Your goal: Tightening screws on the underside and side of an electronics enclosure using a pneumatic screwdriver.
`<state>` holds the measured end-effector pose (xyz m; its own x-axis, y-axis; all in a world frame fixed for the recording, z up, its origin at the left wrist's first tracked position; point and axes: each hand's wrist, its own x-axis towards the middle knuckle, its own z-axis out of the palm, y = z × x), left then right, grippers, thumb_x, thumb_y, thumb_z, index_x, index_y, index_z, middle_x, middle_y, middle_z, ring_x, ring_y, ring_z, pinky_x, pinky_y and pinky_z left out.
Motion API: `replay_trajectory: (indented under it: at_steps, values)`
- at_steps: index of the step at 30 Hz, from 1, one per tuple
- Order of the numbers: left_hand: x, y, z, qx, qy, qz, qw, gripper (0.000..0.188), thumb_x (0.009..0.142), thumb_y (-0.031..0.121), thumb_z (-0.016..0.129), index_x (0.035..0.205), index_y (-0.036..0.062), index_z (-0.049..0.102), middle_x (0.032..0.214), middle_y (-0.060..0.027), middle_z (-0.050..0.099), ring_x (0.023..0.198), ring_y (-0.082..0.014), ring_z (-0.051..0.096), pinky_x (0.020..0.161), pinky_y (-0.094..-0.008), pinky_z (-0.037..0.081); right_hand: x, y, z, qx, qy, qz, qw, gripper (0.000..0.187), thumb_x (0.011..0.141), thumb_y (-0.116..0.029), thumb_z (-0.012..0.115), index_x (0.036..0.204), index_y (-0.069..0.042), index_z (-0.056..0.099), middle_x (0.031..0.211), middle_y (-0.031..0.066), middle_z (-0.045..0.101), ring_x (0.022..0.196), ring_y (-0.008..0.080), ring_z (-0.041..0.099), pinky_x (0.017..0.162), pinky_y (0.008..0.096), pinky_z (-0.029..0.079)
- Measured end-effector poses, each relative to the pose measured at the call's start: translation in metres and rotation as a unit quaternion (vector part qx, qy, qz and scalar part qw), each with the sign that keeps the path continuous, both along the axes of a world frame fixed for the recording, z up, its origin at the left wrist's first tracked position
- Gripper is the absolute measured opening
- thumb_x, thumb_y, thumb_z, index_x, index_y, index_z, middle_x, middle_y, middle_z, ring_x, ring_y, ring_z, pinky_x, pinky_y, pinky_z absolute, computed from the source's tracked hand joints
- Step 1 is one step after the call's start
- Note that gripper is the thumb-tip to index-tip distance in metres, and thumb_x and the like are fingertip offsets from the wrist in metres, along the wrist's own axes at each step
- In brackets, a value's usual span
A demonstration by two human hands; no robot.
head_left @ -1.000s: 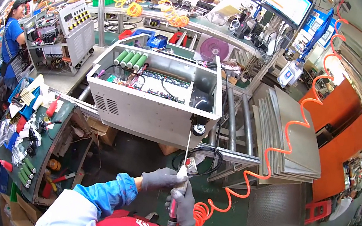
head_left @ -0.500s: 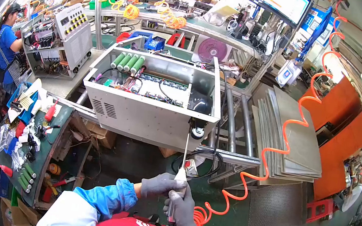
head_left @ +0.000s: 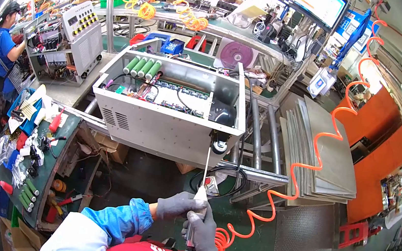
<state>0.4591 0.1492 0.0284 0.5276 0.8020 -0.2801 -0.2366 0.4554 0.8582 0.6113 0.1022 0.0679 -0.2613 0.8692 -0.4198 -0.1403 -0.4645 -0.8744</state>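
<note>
My right hand (head_left: 204, 235), in a grey glove, is wrapped round the body of a pneumatic screwdriver (head_left: 201, 193) held in front of me. My left hand (head_left: 178, 206), gloved as well, closes on the same tool near its white nose. A long thin bit (head_left: 206, 165) runs from the nose up to the lower right corner of a metal cabinet (head_left: 159, 132). Its tip is beside a caster wheel (head_left: 219, 147); whether it sits in a screw I cannot tell. Inside the open cabinet are green cylindrical parts (head_left: 142, 67), circuit boards and wires.
An orange coiled hose (head_left: 302, 166) hangs at the right and loops down beside my right hand. Rollers (head_left: 273, 141) carry the cabinet. Flat panels (head_left: 318, 152) are stacked to the right. At the left stands a cluttered bench (head_left: 65, 150); a person (head_left: 8, 52) works beyond it.
Both hands and the screwdriver stay in the same place. At the far left, the person in blue has shifted posture and an arm.
</note>
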Motion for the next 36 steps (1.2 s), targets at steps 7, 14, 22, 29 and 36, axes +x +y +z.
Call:
replay_trajectory:
  at_steps: [7, 14, 22, 29, 36]
  values:
    - [0.002, -0.003, 0.004, -0.010, 0.015, 0.013, 1.000, 0.045, 0.092, 0.046, 0.059, 0.094, 0.0014, 0.063, 0.081, -0.0043, 0.063, 0.065, -0.0112, 0.058, 0.058, -0.0269, 0.048, 0.001, 0.001, -0.003, 0.001, -0.013, 0.010, 1.000, 0.051, 0.087, -0.017, 0.060, 0.134, -0.010, 0.041, 0.072, 0.0054, 0.057, 0.055, 0.0143, 0.058, 0.047, 0.0282, 0.051]
    - [0.005, -0.002, -0.003, 0.008, 0.015, 0.004, 1.000, 0.043, 0.094, 0.045, 0.057, 0.092, 0.0023, 0.061, 0.079, -0.0033, 0.061, 0.067, -0.0105, 0.056, 0.059, -0.0271, 0.048, 0.002, 0.000, 0.001, 0.022, -0.008, 0.015, 1.000, 0.052, 0.087, -0.020, 0.059, 0.134, -0.011, 0.041, 0.073, 0.0056, 0.057, 0.054, 0.0143, 0.058, 0.047, 0.0281, 0.051]
    - [0.010, -0.003, 0.025, 0.003, 0.163, 0.051, 0.985, 0.051, 0.090, 0.047, 0.062, 0.103, -0.0019, 0.065, 0.089, -0.0059, 0.064, 0.079, -0.0114, 0.058, 0.068, -0.0281, 0.048, 0.012, -0.002, -0.001, -0.057, 0.138, 0.022, 0.988, 0.043, 0.092, -0.039, 0.054, 0.127, -0.015, 0.045, 0.077, 0.0044, 0.061, 0.057, 0.0140, 0.060, 0.048, 0.0271, 0.052]
    - [0.007, -0.005, 0.006, -0.032, 0.073, 0.163, 0.983, 0.051, 0.092, 0.055, 0.050, 0.090, 0.0068, 0.065, 0.066, -0.0022, 0.054, 0.058, -0.0094, 0.048, 0.051, -0.0271, 0.040, 0.013, -0.018, -0.011, 0.021, 0.044, 0.030, 0.998, 0.060, 0.085, -0.024, 0.060, 0.139, -0.012, 0.038, 0.081, 0.0066, 0.059, 0.058, 0.0141, 0.059, 0.051, 0.0284, 0.051]
    - [-0.052, -0.021, 0.074, 0.053, 0.018, 0.215, 0.975, 0.034, 0.098, 0.032, 0.053, 0.112, 0.0027, 0.061, 0.060, 0.0032, 0.044, 0.048, -0.0046, 0.037, 0.041, -0.0209, 0.028, 0.021, -0.070, -0.019, 0.113, 0.017, 0.093, 0.989, 0.098, 0.064, -0.006, 0.075, 0.149, -0.006, 0.025, 0.111, 0.0060, 0.054, 0.083, 0.0133, 0.056, 0.067, 0.0294, 0.049]
